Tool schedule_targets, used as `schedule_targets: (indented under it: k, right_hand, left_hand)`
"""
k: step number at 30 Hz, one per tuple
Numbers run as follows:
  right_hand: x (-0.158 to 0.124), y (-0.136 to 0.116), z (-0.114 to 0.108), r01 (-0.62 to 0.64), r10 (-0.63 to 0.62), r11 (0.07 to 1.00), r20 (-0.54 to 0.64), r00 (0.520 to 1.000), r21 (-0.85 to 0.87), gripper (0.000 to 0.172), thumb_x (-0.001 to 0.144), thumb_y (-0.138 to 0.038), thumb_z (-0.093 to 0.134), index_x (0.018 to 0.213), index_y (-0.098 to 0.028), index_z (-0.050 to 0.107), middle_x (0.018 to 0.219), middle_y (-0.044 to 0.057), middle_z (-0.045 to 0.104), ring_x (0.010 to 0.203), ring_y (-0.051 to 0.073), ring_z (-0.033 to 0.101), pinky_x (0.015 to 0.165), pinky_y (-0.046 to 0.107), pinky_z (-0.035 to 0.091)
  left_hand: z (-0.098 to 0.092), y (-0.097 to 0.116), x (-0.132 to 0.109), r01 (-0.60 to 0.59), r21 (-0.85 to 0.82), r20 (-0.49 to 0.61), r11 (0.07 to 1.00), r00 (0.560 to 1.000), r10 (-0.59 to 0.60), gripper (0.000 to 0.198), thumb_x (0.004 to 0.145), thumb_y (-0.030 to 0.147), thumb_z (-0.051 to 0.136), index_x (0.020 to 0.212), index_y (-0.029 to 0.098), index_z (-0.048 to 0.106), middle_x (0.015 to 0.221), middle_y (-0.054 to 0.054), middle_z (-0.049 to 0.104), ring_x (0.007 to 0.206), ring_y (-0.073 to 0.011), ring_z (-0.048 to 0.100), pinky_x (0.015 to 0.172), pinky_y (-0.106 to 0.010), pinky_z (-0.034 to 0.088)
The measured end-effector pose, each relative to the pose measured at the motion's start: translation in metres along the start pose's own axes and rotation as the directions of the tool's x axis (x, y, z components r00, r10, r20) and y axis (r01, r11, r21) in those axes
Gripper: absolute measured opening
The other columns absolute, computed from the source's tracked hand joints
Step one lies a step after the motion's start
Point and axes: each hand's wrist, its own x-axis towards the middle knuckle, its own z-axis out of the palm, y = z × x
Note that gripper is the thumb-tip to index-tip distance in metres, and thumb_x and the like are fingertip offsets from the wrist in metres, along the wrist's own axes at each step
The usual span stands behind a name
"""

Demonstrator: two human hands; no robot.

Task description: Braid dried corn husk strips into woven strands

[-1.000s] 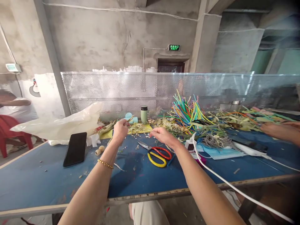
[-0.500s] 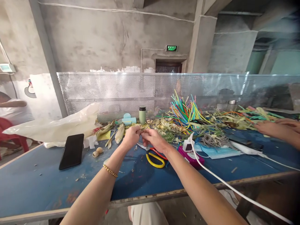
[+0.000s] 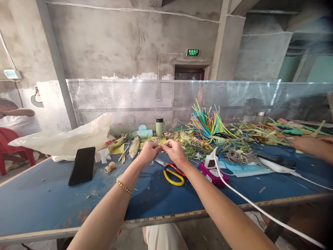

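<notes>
My left hand [image 3: 149, 151] and my right hand [image 3: 173, 151] meet above the blue table [image 3: 36, 199], fingertips pinched together on a small pale piece I cannot make out. A gold bracelet [image 3: 124, 187] sits on my left wrist. Just below the hands lie scissors [image 3: 171, 171] with one red and one yellow handle. Dried husk-like strips [image 3: 134, 147] lie to the left of my hands.
A black phone [image 3: 82, 165] and a cream plastic bag [image 3: 65, 139] lie left. A green bottle [image 3: 159, 127], coloured strips [image 3: 208, 125], a grey cord coil [image 3: 238, 156], a magenta device [image 3: 213, 175] with white cable sit right. Another person's hand [image 3: 309, 146] works far right.
My left hand came in from the husks at the left and joined my right hand; both now pinch close together above the scissors.
</notes>
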Motion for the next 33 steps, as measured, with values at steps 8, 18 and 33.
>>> schedule_targets:
  k: [8,18,33]
  right_hand:
    - [-0.002,-0.008,-0.002,-0.080,0.082,0.996,-0.044,0.996,0.046,0.029,0.072,-0.044,0.069,0.067,-0.018,0.056,0.057,0.000,0.057,0.050,0.011,0.048,0.045,0.022,0.034]
    - [-0.005,-0.015,-0.001,-0.143,0.145,0.979,-0.003,0.989,0.144,0.040,0.069,-0.055,0.072,0.071,-0.019,0.055,0.054,-0.003,0.053,0.039,0.006,0.034,0.038,0.022,0.023]
    - [0.004,-0.018,-0.036,0.366,-0.297,0.815,0.218,0.929,-0.449,0.018,0.086,-0.024,0.057,0.071,-0.017,0.064,0.077,0.004,0.063,0.070,0.015,0.055,0.068,0.027,0.040]
  left_hand:
    - [-0.008,0.007,-0.005,0.080,-0.128,0.013,0.989,0.997,-0.079,0.028,0.078,0.024,0.056,0.052,0.015,0.057,0.045,0.002,0.050,0.042,-0.0090,0.043,0.046,-0.022,0.032]
    - [-0.012,0.008,-0.003,0.007,0.058,-0.087,0.998,0.996,-0.002,0.023,0.075,0.022,0.055,0.058,0.015,0.068,0.047,0.002,0.052,0.049,-0.0111,0.045,0.052,-0.024,0.033]
    - [-0.013,0.002,-0.004,-0.118,0.387,0.021,0.915,0.993,0.119,0.023,0.070,0.012,0.053,0.061,0.017,0.073,0.064,-0.004,0.067,0.065,-0.0162,0.055,0.062,-0.025,0.037]
